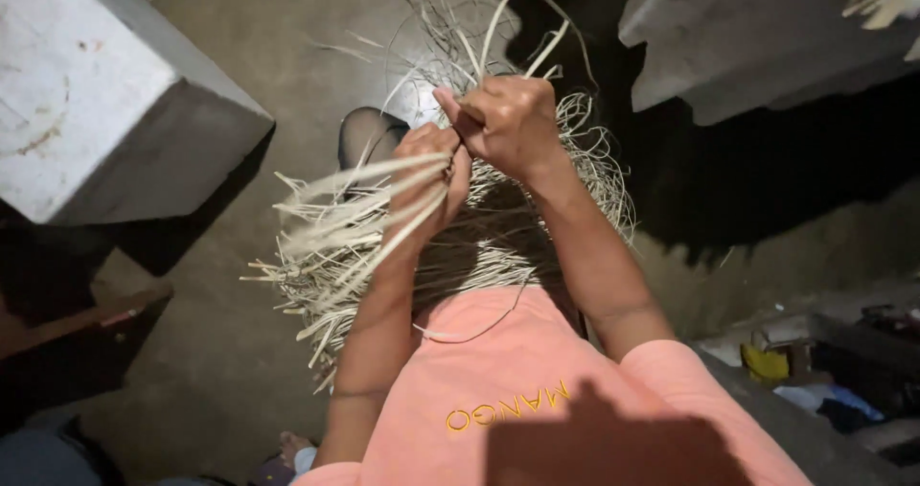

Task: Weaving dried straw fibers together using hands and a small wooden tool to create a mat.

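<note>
Bundle of pale dried straw strips sits right at the fingers, fanning out left and down from them, loose ends splayed over the floor. More thin strands loop up above and to the right of the fingers.

Left hand: fingers closed around a sheaf of strips, ends sticking out to the left. Right hand: fingers pinched shut on a few strands just above the left hand, the two hands touching.

Below the fingers: person's salmon-pink shirt. Well left of the fingers: grey concrete block. Up and right: another grey slab, dark shadow beneath. Far lower right: clutter, including something yellow, too dim to identify.
</note>
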